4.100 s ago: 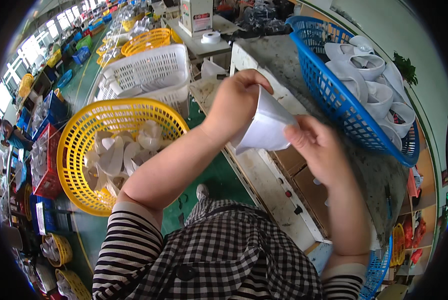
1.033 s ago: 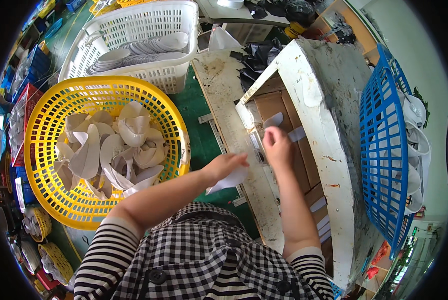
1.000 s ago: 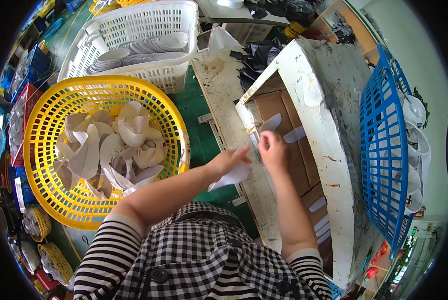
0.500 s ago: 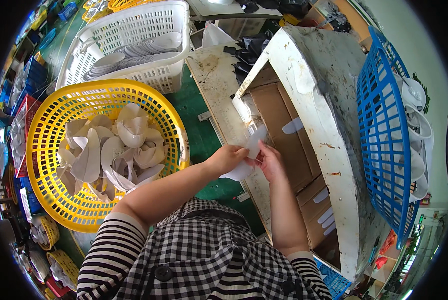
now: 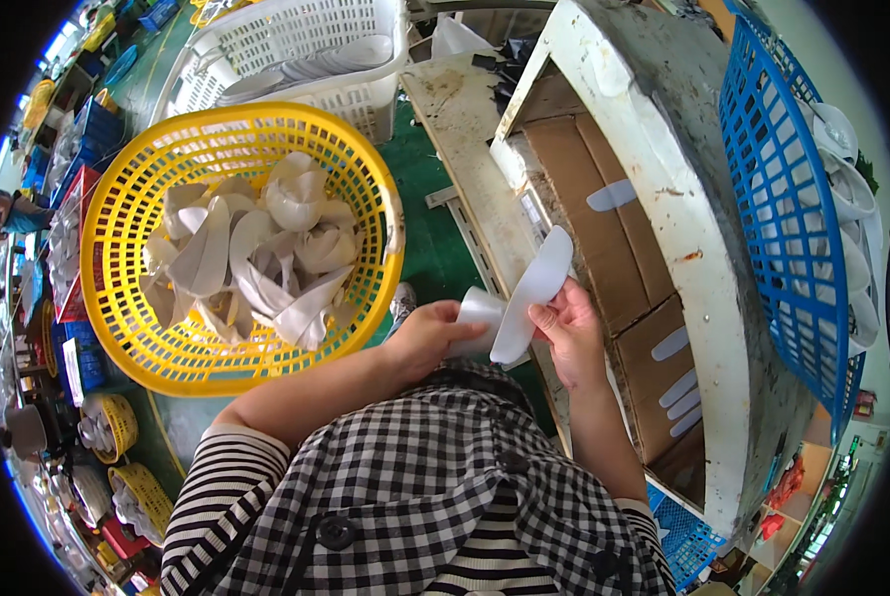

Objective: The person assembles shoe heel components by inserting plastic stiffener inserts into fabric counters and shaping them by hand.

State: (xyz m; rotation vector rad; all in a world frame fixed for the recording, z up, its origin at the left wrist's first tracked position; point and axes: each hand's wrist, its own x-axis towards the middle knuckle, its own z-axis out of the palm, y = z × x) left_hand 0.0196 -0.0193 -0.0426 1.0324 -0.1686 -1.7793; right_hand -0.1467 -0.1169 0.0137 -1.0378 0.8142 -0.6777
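Note:
Both hands are in front of my body, at the near edge of a worn pale bench. My right hand (image 5: 572,333) pinches a flat, translucent white insole-shaped piece (image 5: 536,288), which stands tilted with its rounded end up. Closed on a curled white piece (image 5: 477,316), my left hand (image 5: 427,338) is just left of it. The two pieces overlap in view; whether they touch, I cannot tell. To the left, a yellow oval basket (image 5: 127,343) holds several curved white pieces (image 5: 207,248) of a similar material.
A white stained box (image 5: 619,109) stands on the bench (image 5: 455,109), lined with brown cardboard (image 5: 599,248) bearing several flat white pieces. A blue basket (image 5: 788,189) of white pieces leans at right. Behind the yellow basket, a white crate (image 5: 375,104) contains stacked pieces.
My hands have come closer to my body. The right hand's flat piece now shows full length, apart from the curled piece in my left hand. The whole view has shifted.

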